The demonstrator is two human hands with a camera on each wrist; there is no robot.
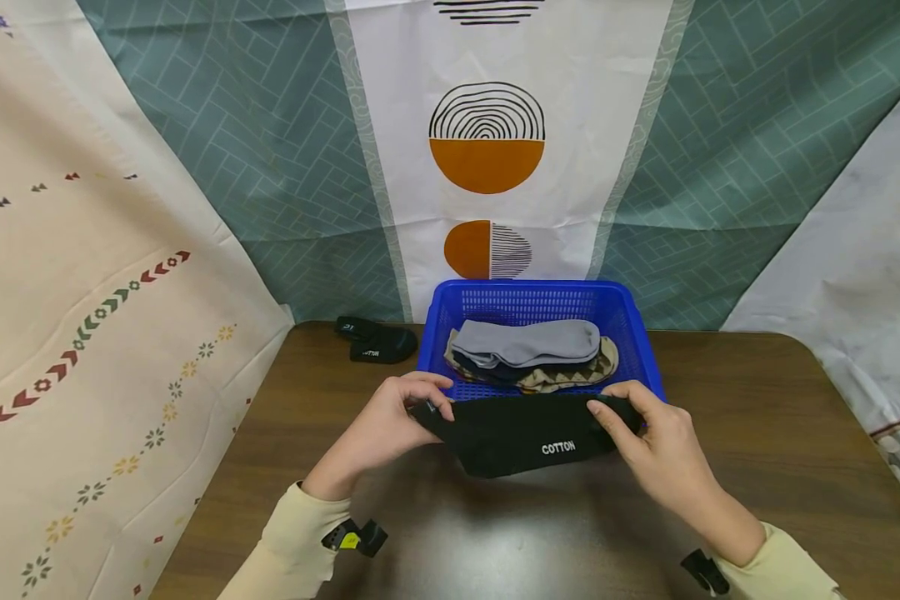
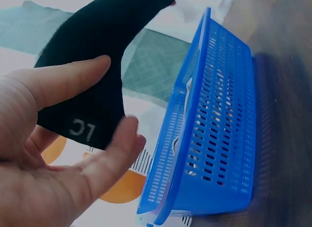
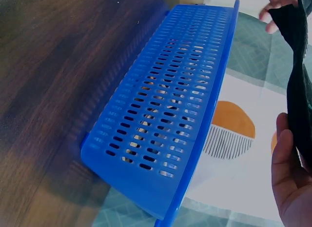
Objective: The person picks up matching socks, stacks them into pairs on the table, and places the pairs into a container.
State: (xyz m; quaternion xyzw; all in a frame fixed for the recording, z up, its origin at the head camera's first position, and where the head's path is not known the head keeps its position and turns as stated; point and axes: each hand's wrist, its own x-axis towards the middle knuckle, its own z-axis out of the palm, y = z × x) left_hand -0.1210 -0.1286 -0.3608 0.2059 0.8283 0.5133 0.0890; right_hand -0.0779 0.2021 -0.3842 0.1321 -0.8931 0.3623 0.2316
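Observation:
A black sock [image 1: 495, 437] with white COTTON lettering is stretched between my two hands, just before the front side of a blue basket [image 1: 632, 333]. My left hand [image 1: 397, 412] pinches its left end, with the thumb across the fabric; in the left wrist view that end of the sock [image 2: 92, 97] carries small pale letters. At the other end, my right hand [image 1: 663, 454] grips the sock between thumb and fingers. Inside the basket, grey socks [image 1: 528, 342] lie on top of brown-patterned socks [image 1: 555, 382] and something dark.
Another black sock item [image 1: 382, 343] with COTTON lettering lies folded on the brown wooden table [image 1: 750, 417], left of the basket. A patterned cloth [image 1: 292, 167] hangs behind the table, and light cloths hang at both sides.

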